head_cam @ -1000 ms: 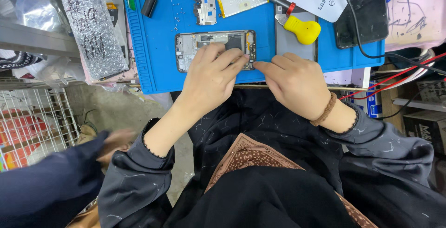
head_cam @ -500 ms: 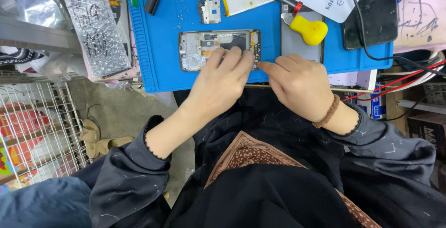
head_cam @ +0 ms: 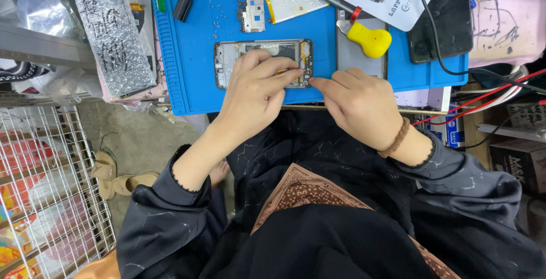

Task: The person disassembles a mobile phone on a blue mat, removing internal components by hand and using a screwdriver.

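The left hand (head_cam: 256, 94) lies over the open phone frame (head_cam: 263, 63), hiding its middle. Its fingers (head_cam: 278, 77) are bent together, pressing on the frame's right end. The right hand (head_cam: 358, 105) touches there too, fingertips pinched together. Whatever they pinch is too small to see. Past the fingers sits a yellow tool (head_cam: 369, 39) on the blue mat (head_cam: 193, 51).

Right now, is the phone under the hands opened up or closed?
Opened up: the phone frame lies coverless on the blue mat, insides exposed.
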